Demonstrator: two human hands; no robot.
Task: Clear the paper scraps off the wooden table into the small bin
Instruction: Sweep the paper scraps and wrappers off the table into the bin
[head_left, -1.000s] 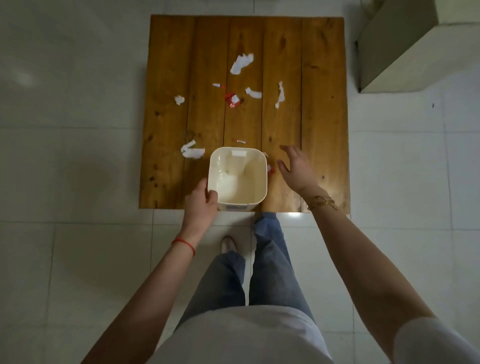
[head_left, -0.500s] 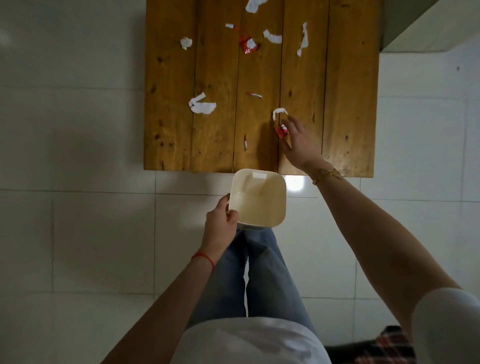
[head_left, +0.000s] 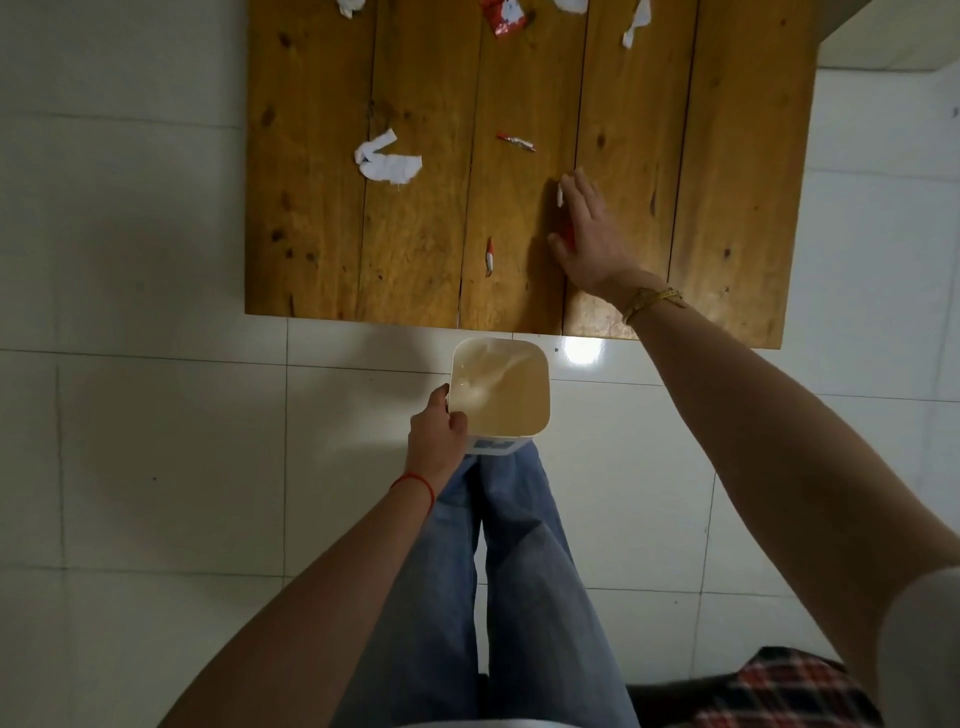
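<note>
**Paper scraps mostly still on the table; bin held ready at the near edge**

Paper scraps (head_left: 387, 163) are seen scattered over the wooden table (head_left: 737, 171), and the job is judged to be at an early stage. A large white torn piece lies on the left planks, a thin red-and-white sliver (head_left: 515, 142) sits near the middle, and a small twisted red-and-white bit (head_left: 489, 256) lies close to the near edge. More pieces, a red wrapper (head_left: 503, 15) and white strips (head_left: 638, 23), are cut off by the top of the view, so the full count cannot be given.

The right hand (head_left: 589, 234) is laid flat on the table with the fingers spread and loose, not clenched; a white scrap shows at its fingertips and a red one at the thumb side, apparently being swept toward the edge rather than pinched.

The small bin (head_left: 540, 395) is held below and just in front of the table's near edge, above the tiled floor (head_left: 156, 415). Its rim is gripped by the left hand (head_left: 436, 434). The inside is blurred; whether anything has been collected cannot be told.

Little stands in the way: the table carries only the scraps. The bin sits left of the sweeping hand, so swept pieces could be judged likely to miss and land on the floor unless the bin is shifted under them. The person's jeans (head_left: 519, 571) are directly beneath.
</note>
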